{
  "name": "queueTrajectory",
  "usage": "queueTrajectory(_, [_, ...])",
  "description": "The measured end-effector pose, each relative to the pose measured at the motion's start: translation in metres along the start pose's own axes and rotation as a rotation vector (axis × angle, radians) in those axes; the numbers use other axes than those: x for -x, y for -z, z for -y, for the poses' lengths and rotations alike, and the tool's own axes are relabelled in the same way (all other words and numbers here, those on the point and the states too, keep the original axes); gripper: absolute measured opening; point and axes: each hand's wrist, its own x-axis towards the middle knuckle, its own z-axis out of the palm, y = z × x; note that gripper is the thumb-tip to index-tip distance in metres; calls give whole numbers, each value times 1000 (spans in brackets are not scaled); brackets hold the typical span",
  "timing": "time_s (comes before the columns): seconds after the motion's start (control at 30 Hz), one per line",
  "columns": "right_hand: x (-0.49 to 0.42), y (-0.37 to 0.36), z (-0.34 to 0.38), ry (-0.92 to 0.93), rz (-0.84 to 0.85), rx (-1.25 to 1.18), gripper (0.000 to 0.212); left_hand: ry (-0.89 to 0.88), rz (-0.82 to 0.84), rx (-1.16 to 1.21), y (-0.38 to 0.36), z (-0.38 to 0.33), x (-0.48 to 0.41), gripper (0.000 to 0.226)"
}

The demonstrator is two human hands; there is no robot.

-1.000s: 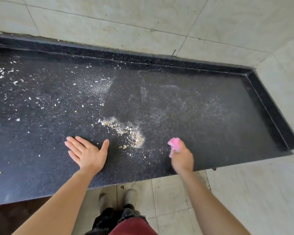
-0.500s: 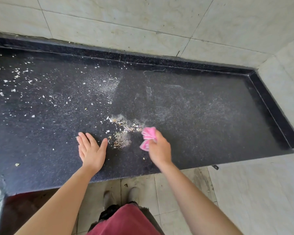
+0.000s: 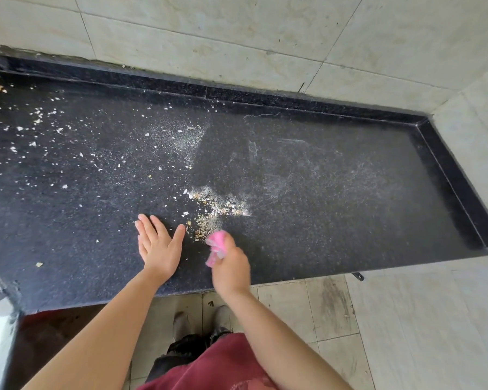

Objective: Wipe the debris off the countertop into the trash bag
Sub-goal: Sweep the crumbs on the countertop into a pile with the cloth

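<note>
R hand (image 3: 232, 270) blurred, grips pink cloth (image 3: 217, 244); countertop (image 3: 350, 198) cut off left.

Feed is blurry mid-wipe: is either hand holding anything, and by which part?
The right hand grips a pink cloth by its near end, the rest poking out ahead. The left hand holds nothing, lying flat on the countertop.

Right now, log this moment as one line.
left hand: flat on countertop | right hand: grips pink cloth by debris pile | scattered crumbs: far left, unswept
</note>
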Motion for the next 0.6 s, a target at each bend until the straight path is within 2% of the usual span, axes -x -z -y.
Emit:
queueTrajectory(0.1, [-11, -2, 28, 89, 104, -90, 42, -8, -7, -16, 2, 4, 1, 70])
queueTrajectory(0.23, [-46, 55, 32, 127, 3, -69, 48, -23, 10, -56, 8, 10, 2, 66])
queueTrajectory(0.4, [-107, 123, -12, -86, -116, 75, 49, -36, 13, -85, 8, 11, 2, 66])
queueTrajectory(0.5, [-127, 112, -20, -102, -69, 173, 41, -19, 30, -89, 7, 12, 2, 66])
queueTrajectory(0.6, [-122, 69, -1, 38, 14, 207, 39, -3, 33, -102, 8, 9, 2, 67])
